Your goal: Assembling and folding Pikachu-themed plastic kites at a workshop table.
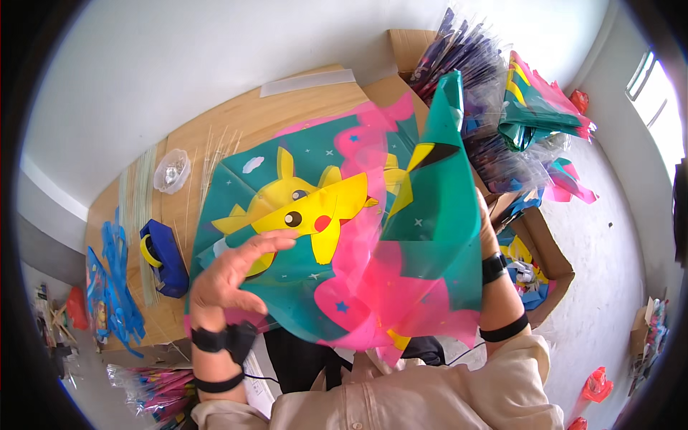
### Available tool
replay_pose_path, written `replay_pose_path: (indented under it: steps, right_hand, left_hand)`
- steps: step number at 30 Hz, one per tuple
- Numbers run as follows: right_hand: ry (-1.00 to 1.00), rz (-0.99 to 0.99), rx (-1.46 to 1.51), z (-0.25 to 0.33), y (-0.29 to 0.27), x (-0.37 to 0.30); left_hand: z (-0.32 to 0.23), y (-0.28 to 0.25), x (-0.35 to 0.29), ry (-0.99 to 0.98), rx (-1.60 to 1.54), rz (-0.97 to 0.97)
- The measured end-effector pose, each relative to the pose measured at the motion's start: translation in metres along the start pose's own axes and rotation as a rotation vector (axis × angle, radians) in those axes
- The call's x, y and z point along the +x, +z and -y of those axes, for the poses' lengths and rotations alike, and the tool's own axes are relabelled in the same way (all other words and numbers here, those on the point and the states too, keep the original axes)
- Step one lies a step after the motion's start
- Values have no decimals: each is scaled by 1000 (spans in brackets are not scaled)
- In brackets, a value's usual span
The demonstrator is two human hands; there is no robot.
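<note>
A thin, glossy plastic sheet, green and pink with a yellow cartoon animal, is raised and folded in front of me. Beneath it, another printed sheet of the same pattern lies on the wooden table. My left hand hovers at the left side of the raised sheet, thumb and fingers apart, with nothing in it. At the sheet's right edge is my right hand, mostly behind the plastic, so its fingers are hidden. Both wrists wear black straps.
A blue tape dispenser, a clear bowl, thin rods and blue strips are on the table's left. Bagged sheets crowd the back right. An open cardboard box stands beyond my right arm.
</note>
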State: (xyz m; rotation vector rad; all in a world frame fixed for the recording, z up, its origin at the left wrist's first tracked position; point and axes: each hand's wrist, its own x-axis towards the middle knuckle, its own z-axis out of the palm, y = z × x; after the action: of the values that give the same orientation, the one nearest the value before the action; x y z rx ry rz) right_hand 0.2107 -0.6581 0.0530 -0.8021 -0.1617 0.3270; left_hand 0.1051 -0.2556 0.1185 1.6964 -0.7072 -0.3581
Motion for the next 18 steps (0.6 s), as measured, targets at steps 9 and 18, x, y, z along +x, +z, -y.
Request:
replay_pose_path:
  steps: [9, 18]
  right_hand:
    - [324, 41, 520, -47, 45, 37]
    - [-68, 163, -341, -98, 84, -47]
  left_hand:
    - [1, 133, 70, 51, 258, -470]
    - [42, 146, 80, -38, 98, -832]
